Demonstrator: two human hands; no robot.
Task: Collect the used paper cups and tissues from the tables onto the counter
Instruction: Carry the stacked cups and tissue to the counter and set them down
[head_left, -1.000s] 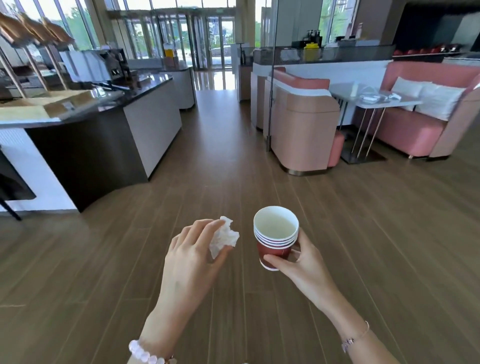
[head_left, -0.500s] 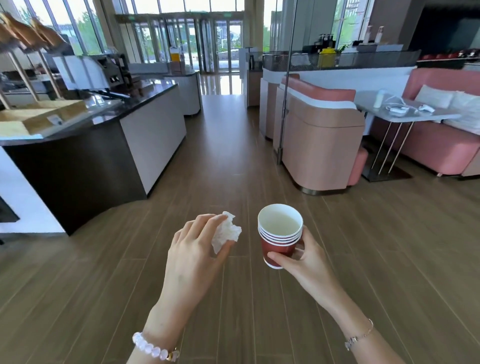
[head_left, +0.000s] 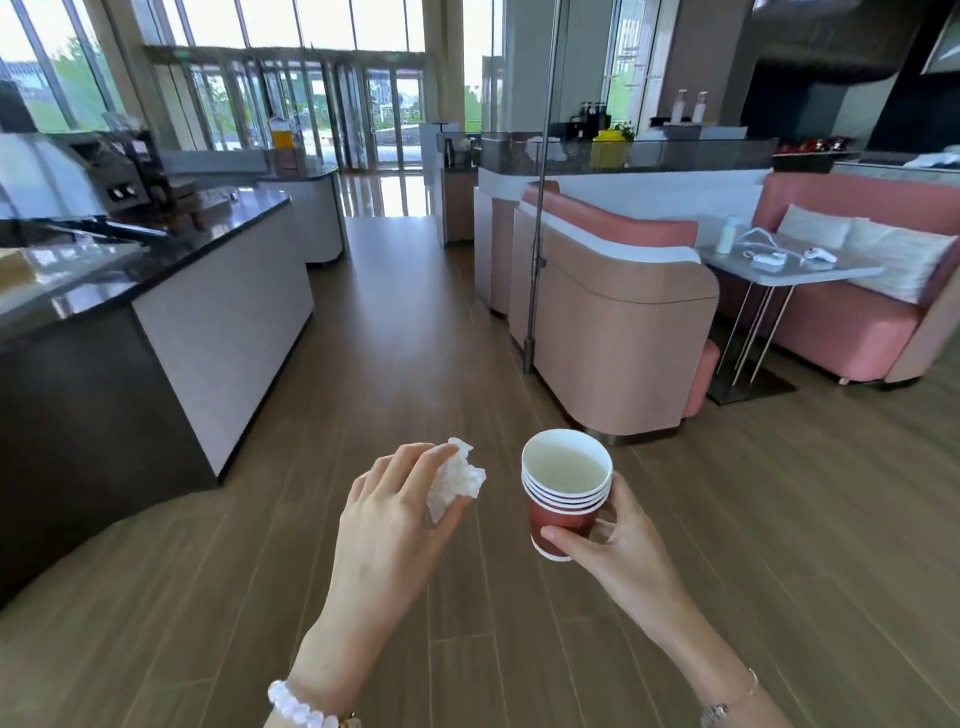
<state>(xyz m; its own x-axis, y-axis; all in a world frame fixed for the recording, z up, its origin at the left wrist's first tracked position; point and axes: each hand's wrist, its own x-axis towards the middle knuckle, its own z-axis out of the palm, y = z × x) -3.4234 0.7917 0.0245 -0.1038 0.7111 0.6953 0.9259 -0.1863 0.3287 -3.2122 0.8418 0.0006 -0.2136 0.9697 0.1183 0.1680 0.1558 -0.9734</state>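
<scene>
My left hand (head_left: 387, 512) pinches a crumpled white tissue (head_left: 457, 480) in front of me, low in the view. Just to its right, my right hand (head_left: 618, 548) grips a nested stack of red paper cups (head_left: 563, 496) by the lower wall; the top cup's white inside looks empty. A long counter with a dark glossy top (head_left: 171, 254) runs along the left side. At the right, a small white table (head_left: 810, 270) between pink sofas holds a white bottle and some small white items.
A wooden-floor aisle (head_left: 395, 322) leads ahead to glass doors. A pink and beige booth back (head_left: 613, 332) and a thin metal post (head_left: 537, 208) stand right of the aisle. A coffee machine (head_left: 130, 176) sits on the counter at left.
The view has moved forward along the aisle and turned slightly right; the counter and booth look closer. Both hands keep the same hold on the tissue and cups.
</scene>
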